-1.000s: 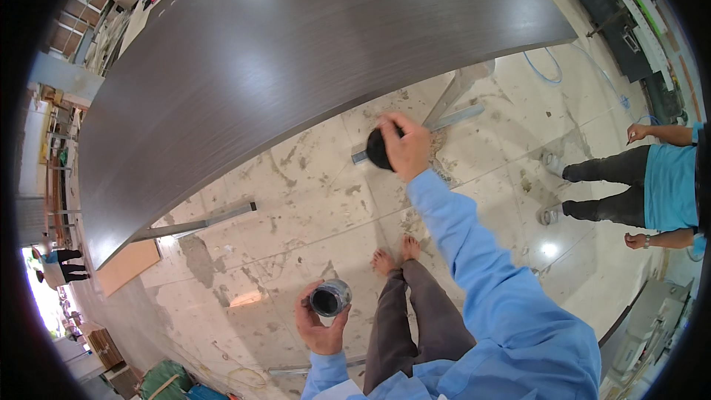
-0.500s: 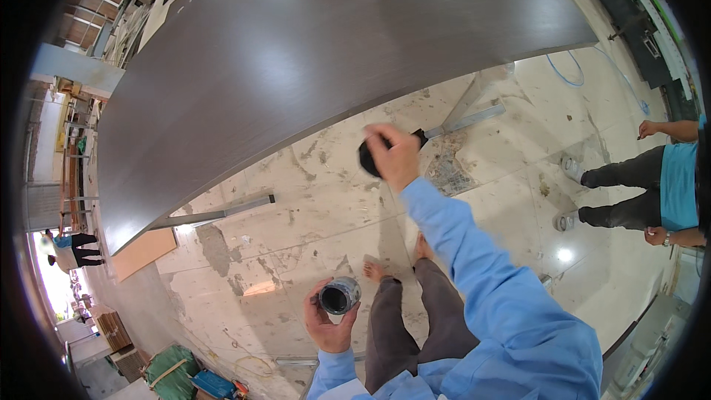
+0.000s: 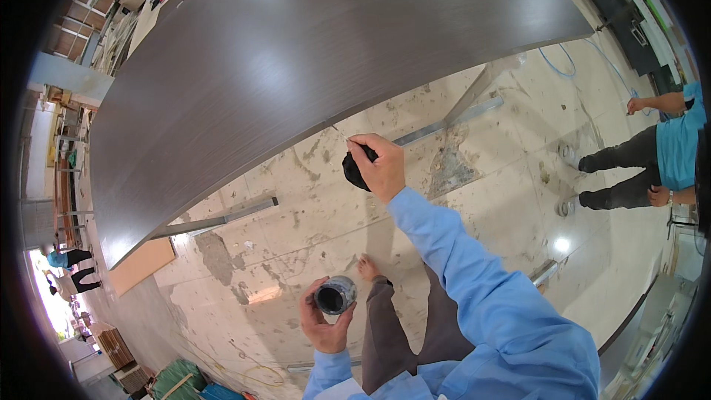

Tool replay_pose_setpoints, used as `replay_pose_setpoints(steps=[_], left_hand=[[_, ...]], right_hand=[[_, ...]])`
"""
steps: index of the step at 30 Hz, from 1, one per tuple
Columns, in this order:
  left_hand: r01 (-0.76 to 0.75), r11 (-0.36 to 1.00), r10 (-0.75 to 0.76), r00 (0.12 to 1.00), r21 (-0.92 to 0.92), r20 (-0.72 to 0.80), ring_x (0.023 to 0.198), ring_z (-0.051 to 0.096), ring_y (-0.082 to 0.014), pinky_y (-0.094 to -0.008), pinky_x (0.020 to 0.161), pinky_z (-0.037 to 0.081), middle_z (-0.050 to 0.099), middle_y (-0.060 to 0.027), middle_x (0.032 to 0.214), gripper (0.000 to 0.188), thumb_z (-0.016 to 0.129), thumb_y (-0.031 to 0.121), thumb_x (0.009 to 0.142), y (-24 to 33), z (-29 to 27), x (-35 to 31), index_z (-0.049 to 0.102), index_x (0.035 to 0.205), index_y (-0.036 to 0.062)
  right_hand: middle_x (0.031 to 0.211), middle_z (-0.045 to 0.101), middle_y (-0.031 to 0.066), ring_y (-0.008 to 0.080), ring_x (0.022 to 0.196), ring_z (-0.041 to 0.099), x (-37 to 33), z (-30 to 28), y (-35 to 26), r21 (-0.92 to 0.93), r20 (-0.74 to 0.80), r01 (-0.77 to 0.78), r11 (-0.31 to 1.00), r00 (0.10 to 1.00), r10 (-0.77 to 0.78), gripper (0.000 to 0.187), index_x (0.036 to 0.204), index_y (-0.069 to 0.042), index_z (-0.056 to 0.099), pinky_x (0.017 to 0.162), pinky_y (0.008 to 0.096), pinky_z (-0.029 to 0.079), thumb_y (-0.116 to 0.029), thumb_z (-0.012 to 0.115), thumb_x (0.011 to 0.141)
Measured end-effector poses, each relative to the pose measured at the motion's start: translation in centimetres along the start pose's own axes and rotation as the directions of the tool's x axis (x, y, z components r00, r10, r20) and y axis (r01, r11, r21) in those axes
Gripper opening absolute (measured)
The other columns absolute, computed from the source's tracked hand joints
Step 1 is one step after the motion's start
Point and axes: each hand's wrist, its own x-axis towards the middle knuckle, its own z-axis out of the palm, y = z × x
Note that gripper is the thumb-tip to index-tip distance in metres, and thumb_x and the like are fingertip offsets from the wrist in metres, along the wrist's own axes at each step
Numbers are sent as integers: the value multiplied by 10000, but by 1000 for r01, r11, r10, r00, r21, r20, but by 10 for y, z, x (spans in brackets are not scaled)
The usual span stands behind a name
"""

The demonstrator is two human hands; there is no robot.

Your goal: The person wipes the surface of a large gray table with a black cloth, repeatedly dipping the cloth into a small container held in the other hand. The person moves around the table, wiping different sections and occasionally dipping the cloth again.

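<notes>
My left hand (image 3: 324,326) is wrapped round a small open can (image 3: 348,287) with dark contents, held upright low in front of me. A bunched black cloth (image 3: 356,169) hangs in my right hand (image 3: 380,167). Between that hand's thumb and fingertips is a thin pale stick-like tool (image 3: 341,133), its dark tip at the near edge of a large dark grey-brown panel (image 3: 296,52). The tip seems to touch the edge, where a small dark mark shows. I cannot make out the tool's exact kind.
Metal support legs (image 3: 222,216) reach out from under the panel. A co-worker (image 3: 670,155) in a blue shirt stands at the right, near a thin blue hose (image 3: 563,67). More people (image 3: 70,270) are far left. A green bag (image 3: 178,381) lies lower left on the stained tile floor.
My right hand has moved slightly left and down, bringing the thin tool's tip to the panel's edge. My left hand with the can has barely shifted.
</notes>
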Motion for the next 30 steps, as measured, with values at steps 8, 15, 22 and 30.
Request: replay_pose_setpoints(steps=[8, 15, 22, 30], left_hand=[[26, 1000, -26, 1000, -8, 5, 1242, 598, -243, -379, 1104, 481, 601, -144, 1353, 756, 881, -95, 654, -13, -58, 5, 566, 1335, 1], [30, 1000, -30, 999, -8, 23, 1245, 599, -253, -387, 1098, 491, 602, -158, 1355, 759, 891, -81, 659, -19, -78, 10, 556, 1336, -1], [8, 999, -7, 1000, -38, 22, 1253, 598, -259, -390, 1103, 488, 601, -170, 1355, 754, 899, -74, 657, -23, -96, 17, 558, 1324, 2], [21, 1000, -21, 1000, -16, 9, 1243, 600, -260, -387, 1095, 489, 604, -168, 1343, 745, 892, -77, 656, -30, -120, 16, 560, 1318, 6]], right_hand=[[900, 782, 91, 159, 832, 720, 29, -56, 26, -139, -305, -192, 972, 942, 142, 145, 1009, -14, 773, 791, 303, 554, -142, 737, 951], [915, 766, 132, 266, 832, 744, -7, 4, 2, -143, -84, 18, 990, 996, -30, 121, 994, -34, 770, 766, 343, 560, -135, 731, 939], [900, 779, 115, 183, 826, 734, -14, 19, -22, -78, -195, -82, 994, 979, 65, 124, 1008, -3, 767, 784, 306, 560, -101, 733, 940], [974, 775, 149, 301, 866, 745, -43, 89, -34, -61, 25, 33, 998, 999, -32, 130, 1004, -23, 758, 779, 355, 569, -131, 727, 937]])
